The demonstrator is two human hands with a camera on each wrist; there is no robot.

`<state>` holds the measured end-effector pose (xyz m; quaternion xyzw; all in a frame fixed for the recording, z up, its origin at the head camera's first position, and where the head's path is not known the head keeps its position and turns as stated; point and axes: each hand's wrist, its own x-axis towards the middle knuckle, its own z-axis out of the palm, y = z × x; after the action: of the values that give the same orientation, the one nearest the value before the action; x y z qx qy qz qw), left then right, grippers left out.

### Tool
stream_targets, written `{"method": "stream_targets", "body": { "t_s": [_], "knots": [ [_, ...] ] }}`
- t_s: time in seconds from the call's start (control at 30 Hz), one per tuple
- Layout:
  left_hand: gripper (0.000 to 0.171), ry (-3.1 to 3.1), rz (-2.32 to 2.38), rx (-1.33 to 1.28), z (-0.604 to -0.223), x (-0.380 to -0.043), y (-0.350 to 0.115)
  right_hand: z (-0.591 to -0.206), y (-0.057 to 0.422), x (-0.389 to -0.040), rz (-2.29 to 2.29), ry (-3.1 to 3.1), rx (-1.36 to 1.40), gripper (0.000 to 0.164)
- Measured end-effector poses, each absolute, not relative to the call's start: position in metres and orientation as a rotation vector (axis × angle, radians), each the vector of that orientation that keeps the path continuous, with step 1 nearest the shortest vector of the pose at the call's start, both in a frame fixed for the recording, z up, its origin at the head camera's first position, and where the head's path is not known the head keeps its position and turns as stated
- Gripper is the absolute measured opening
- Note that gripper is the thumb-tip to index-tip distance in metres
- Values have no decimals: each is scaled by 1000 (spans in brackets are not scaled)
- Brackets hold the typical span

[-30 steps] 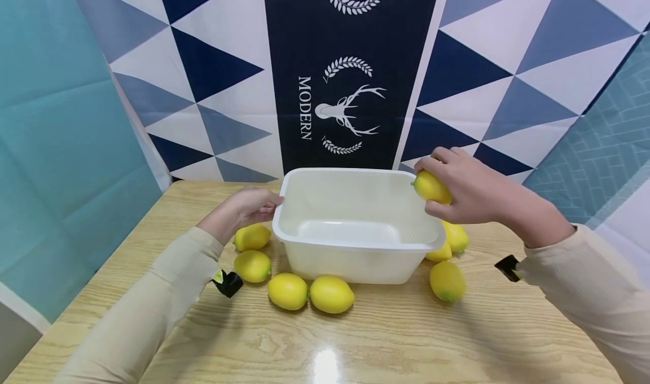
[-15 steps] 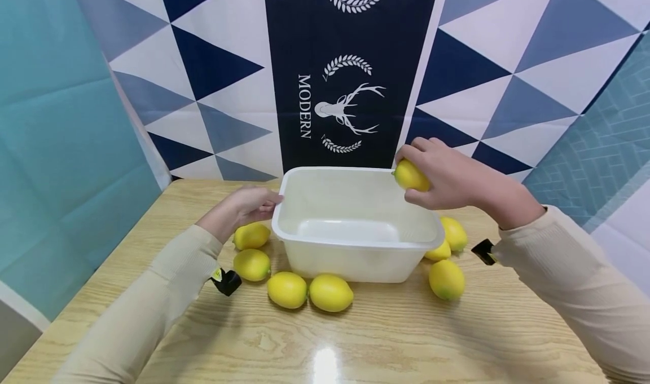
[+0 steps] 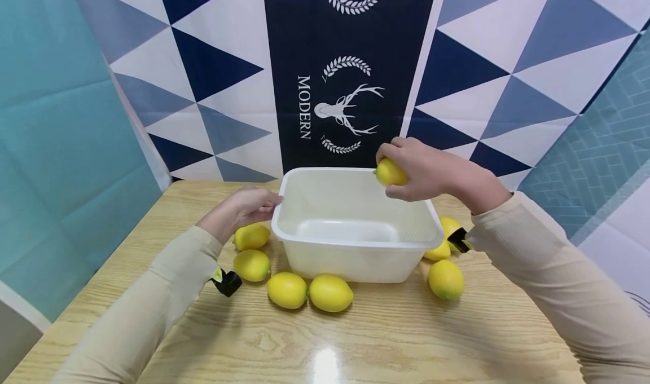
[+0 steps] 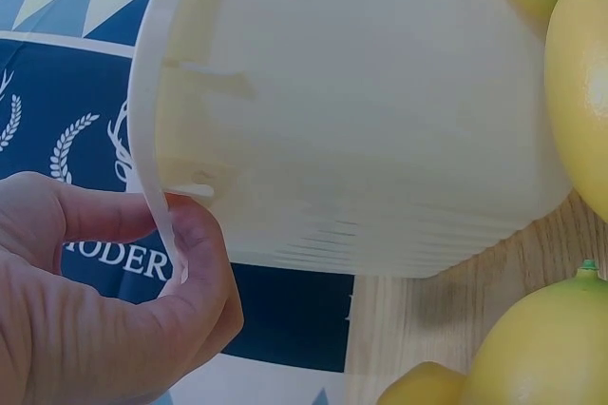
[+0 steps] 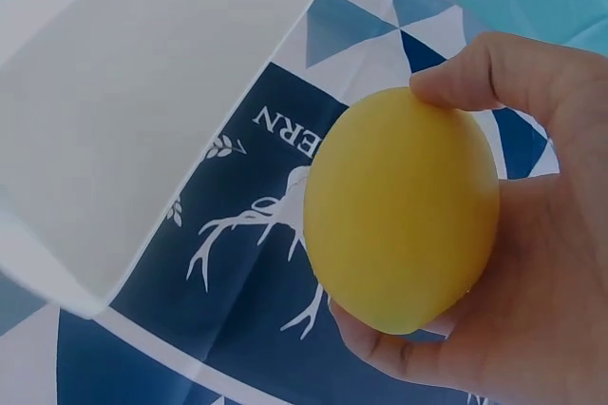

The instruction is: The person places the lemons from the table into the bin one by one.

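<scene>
A white plastic basin (image 3: 350, 263) stands on the wooden table, with no fruit visible inside. Its left rim is pinched between thumb and fingers by my left hand (image 3: 250, 205), and the left wrist view shows this hand (image 4: 114, 300) gripping the rim (image 4: 144, 129) closely. Over the basin's back right part, my right hand (image 3: 426, 170) holds a yellow lemon (image 3: 391, 172) above the rim. In the right wrist view the lemon (image 5: 404, 210) sits between the thumb and fingers of the right hand (image 5: 532, 234).
Left of the basin lie two lemons (image 3: 252, 265), and two more lemons (image 3: 330, 293) rest along its front. Several lemons (image 3: 446, 279) lie at its right side, partly behind the sleeve's black strap piece (image 3: 459, 241). A patterned cloth (image 3: 345, 113) hangs right behind the table (image 3: 386, 339).
My right hand has moved left with the lemon, from the basin's right edge to over its back right part. My left hand keeps its hold on the rim.
</scene>
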<state>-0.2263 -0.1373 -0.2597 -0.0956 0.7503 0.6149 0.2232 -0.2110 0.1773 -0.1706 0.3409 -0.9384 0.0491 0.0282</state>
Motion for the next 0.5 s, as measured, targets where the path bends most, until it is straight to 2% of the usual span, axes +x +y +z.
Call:
{"method": "stream_targets", "body": {
  "t_s": [0.5],
  "knots": [
    [44,2043,1724,-288,-257,-228,-138,-184,152,-241,91,-3089,1045,44]
  ]
}}
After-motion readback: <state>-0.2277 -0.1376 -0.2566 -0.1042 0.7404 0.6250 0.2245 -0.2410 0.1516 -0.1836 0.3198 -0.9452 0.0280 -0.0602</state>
